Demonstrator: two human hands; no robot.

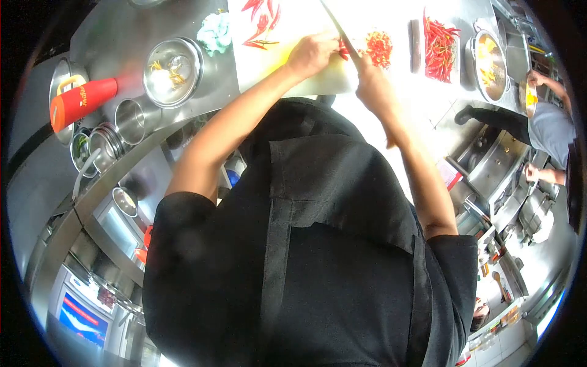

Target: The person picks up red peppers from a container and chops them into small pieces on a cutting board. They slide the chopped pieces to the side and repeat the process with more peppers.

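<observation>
My right hand (374, 87) is wrapped round the handle of a kitchen knife (340, 29), whose long blade points away from me over the white cutting board (260, 70). Just left of the blade, the curled fingers of my left hand (312, 56) hold a red chili pepper (343, 51) down on the board. Chopped red chili (379, 49) lies in a pile to the right of the knife. Several whole red chilies (263, 25) rest at the board's upper left. The glare washes out much of the board.
To the right stand a tray of whole chilies (439, 55) and a metal bowl with yellow pieces (488, 64). On the left are a crumpled pale green cloth (214, 32), a steel bowl (173, 73) and a red bottle (85, 103). A co-worker (547, 131) stands at far right.
</observation>
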